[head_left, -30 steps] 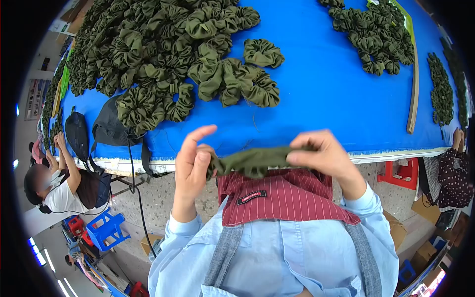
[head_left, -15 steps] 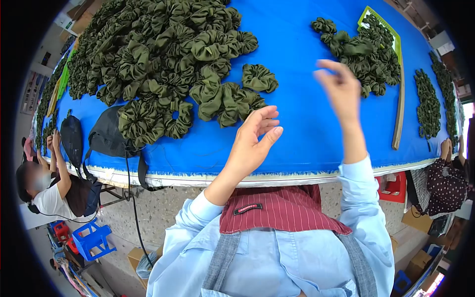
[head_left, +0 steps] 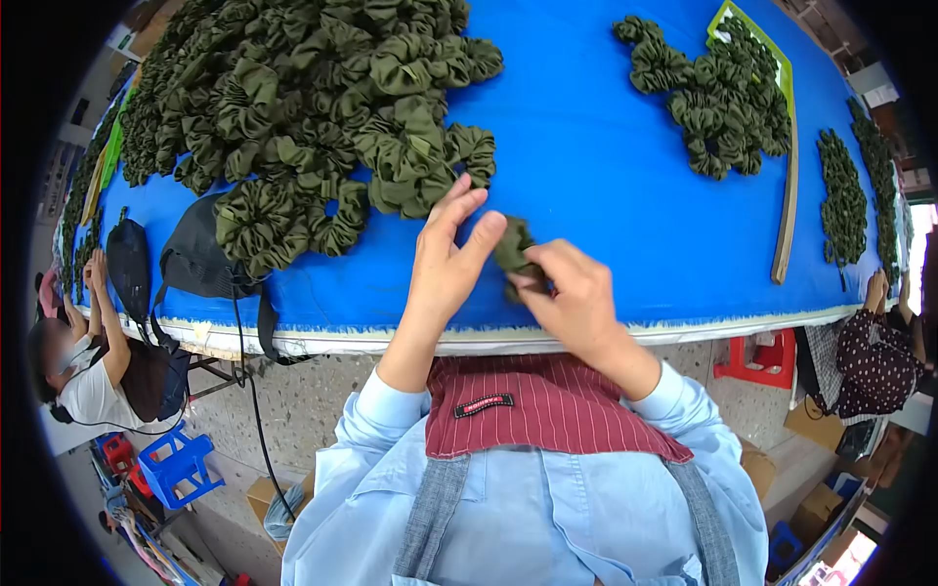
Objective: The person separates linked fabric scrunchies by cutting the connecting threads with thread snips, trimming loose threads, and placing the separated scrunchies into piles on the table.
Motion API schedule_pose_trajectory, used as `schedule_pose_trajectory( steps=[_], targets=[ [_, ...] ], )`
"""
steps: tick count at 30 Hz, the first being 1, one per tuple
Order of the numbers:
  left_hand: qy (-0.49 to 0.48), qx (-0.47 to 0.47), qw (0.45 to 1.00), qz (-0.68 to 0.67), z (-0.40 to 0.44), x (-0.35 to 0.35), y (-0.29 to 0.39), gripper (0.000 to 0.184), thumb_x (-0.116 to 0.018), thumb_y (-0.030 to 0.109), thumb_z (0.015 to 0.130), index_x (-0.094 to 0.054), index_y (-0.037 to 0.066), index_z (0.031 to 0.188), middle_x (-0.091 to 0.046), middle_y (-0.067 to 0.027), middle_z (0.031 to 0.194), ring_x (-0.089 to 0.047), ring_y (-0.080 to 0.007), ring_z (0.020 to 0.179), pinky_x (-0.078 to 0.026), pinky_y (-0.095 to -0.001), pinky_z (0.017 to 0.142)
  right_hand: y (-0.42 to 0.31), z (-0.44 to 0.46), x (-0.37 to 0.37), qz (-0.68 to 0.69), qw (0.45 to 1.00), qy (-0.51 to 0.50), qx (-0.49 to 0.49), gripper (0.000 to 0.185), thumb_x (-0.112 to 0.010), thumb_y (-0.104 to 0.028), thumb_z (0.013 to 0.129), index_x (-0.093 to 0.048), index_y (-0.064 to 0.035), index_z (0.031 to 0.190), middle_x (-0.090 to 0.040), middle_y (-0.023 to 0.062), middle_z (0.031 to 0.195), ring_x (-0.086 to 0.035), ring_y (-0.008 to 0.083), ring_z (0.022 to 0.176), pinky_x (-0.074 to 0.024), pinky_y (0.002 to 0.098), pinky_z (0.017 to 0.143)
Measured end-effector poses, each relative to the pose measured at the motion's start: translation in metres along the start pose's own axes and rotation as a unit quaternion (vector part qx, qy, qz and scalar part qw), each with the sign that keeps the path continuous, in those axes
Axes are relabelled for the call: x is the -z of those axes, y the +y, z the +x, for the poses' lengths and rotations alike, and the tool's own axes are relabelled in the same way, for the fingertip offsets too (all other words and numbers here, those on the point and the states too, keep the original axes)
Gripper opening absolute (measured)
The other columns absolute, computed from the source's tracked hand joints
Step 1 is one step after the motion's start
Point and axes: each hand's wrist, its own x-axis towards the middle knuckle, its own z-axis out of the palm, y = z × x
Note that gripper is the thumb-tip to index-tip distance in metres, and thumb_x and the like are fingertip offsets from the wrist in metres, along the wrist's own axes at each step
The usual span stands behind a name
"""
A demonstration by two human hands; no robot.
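Note:
Between my hands, over the blue tabletop, is a dark green scrunchie (head_left: 510, 246), its lower part hidden by fingers. The fingers of my right hand (head_left: 578, 301) pinch it from the right. My left hand (head_left: 445, 259) is open, fingers stretched out and thumb apart, with the thumb tip right beside the scrunchie; whether they touch I cannot tell. Just beyond my left fingertips lies the edge of a large heap of green scrunchies (head_left: 293, 107). A smaller pile of scrunchies (head_left: 728, 107) is at the far right.
A lime-green tray (head_left: 785, 78) and a wooden strip (head_left: 787, 215) lie by the right pile. A black bag (head_left: 200, 249) with a cable sits at the table's left front. Co-workers sit at both ends. A blue stool (head_left: 181, 464) and red stool (head_left: 762, 361) stand on the floor.
My right hand has come from beside the right pile to the middle and now grips a scrunchie. My left hand has shifted slightly left. Fewer scrunchies lie at the heap's near right edge.

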Motion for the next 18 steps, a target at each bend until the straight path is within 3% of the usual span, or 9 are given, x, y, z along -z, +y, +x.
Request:
schedule_pose_trajectory(
  steps=[4,7,9,14,18],
  targets=[
    [-0.048,0.138,0.986,-0.086,-0.037,0.003,0.032,0.031,-0.064,0.009,0.082,-0.056,-0.003,0.109,-0.062,-0.0113,0.096,-0.059,-0.0189,0.083,-0.048,-0.0266,0.079,-0.016,-0.025,-0.004,0.216,0.973,-0.041,-0.069,0.02,-0.068,0.002,0.068,-0.065,-0.0033,0.087,-0.06,0.0027,0.075,-0.046,0.0092,0.054,-0.0373,0.0212,0.048],
    [-0.047,0.176,0.967,-0.176,-0.045,0.015,0.031,0.03,-0.064,0.007,0.082,-0.056,-0.003,0.109,-0.061,-0.0092,0.091,-0.058,-0.0162,0.078,-0.047,-0.0246,0.076,-0.007,-0.016,0.0,0.201,0.975,0.029,-0.09,0.02,-0.068,-0.001,0.074,-0.064,-0.0033,0.093,-0.059,0.0011,0.074,-0.042,0.0068,0.054,-0.0349,0.0199,0.048],
    [-0.05,0.202,0.939,-0.274,-0.047,0.022,0.03,0.029,-0.063,0.005,0.081,-0.056,-0.002,0.109,-0.061,-0.0072,0.087,-0.056,-0.0135,0.074,-0.046,-0.0226,0.072,-0.003,-0.005,0.005,0.247,0.95,0.063,-0.182,0.017,-0.068,-0.004,0.075,-0.065,-0.0008,0.091,-0.059,0.0009,0.076,-0.039,0.0063,0.052,-0.0346,0.0199,0.048],
    [-0.053,0.192,0.941,-0.274,-0.047,0.029,0.033,0.032,-0.063,0.003,0.08,-0.055,-0.001,0.111,-0.06,-0.0069,0.088,-0.054,-0.0111,0.073,-0.045,-0.0206,0.069,-0.011,0.007,0.007,0.361,0.899,-0.076,-0.237,0.011,-0.066,-0.006,0.079,-0.065,0.0009,0.088,-0.06,0.0017,0.074,-0.039,0.0054,0.053,-0.0346,0.0191,0.049],
    [-0.027,0.164,0.957,-0.239,-0.043,0.028,0.041,0.034,-0.063,0.0,0.079,-0.054,0.0,0.111,-0.057,-0.0066,0.093,-0.052,-0.0106,0.074,-0.042,-0.0202,0.07,-0.012,0.008,0.002,0.359,0.891,-0.112,-0.255,0.01,-0.065,-0.007,0.08,-0.065,0.0004,0.087,-0.06,0.0021,0.072,-0.041,0.0049,0.054,-0.0347,0.0182,0.05]
  ],
)
